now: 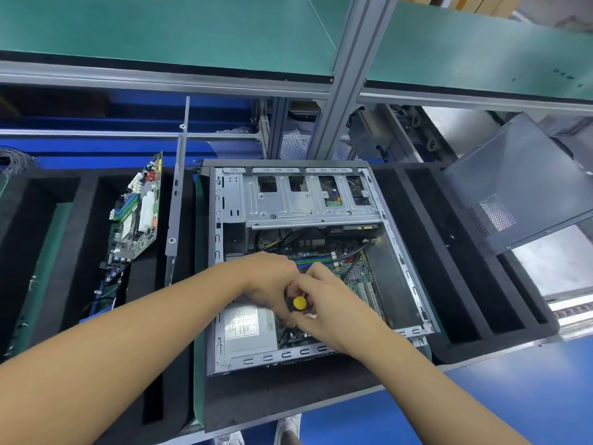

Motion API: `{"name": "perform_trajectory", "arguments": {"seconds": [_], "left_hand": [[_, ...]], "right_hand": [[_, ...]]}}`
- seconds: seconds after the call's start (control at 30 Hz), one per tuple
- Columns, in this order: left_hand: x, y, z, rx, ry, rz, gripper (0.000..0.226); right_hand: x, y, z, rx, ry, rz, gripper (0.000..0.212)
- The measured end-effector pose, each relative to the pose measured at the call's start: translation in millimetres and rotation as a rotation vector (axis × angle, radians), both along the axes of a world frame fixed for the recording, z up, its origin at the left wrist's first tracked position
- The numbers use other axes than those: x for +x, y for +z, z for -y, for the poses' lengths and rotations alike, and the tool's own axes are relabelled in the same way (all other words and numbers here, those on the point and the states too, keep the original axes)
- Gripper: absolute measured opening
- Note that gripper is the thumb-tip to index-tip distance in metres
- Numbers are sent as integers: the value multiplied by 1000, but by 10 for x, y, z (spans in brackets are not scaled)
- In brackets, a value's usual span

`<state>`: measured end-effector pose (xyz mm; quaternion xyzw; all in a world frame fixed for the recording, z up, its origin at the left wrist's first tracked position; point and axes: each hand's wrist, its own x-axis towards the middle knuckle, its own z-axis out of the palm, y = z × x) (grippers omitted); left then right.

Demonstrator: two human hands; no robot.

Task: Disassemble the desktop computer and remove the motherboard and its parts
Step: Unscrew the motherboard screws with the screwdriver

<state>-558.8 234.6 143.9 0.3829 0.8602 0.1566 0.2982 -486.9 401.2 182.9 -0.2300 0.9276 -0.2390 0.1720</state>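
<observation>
Lying on its side, the desktop case [221, 220] of stamped grey steel shows a perforated drive cage [305, 203], a silver box-shaped power supply [247, 329] and the green motherboard [356, 274] on its bottom. Both hands meet over that board. The right hand [327, 303] has its fingers [309, 285] curled round the black handle of a yellow-capped screwdriver [300, 302]. The left hand [269, 281] touches it from the other side, fingers bent downward and hidden; what they grip I cannot tell.

Black foam tray [417, 220] with long slots carries the case; a second circuit board [138, 213] stands tilted in a left slot. A grey mesh-vented side panel [513, 181] leans at right. Overhead runs a green-matted shelf [160, 33] on aluminium framing; below, blue floor [529, 380].
</observation>
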Motion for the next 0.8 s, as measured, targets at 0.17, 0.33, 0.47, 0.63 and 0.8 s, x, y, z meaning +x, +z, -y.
{"name": "perform_trajectory", "arguments": {"seconds": [0.17,0.33,0.47,0.63,0.8], "left_hand": [[0,-29,0,-25,33,-39,44],[-2,-14,12,-18,26,0,28],[27,12,0,-17,24,-29,25],[47,16,4,-26,85,-92,26],[38,34,-1,-44,69,-70,35]], "right_hand": [[-31,-12,70,92,-120,-64,29],[-71,46,47,53,-24,-10,14],[-45,57,39,5,-26,55,21],[-76,24,85,24,-138,-23,28],[-72,44,83,28,-42,-4,17]]}}
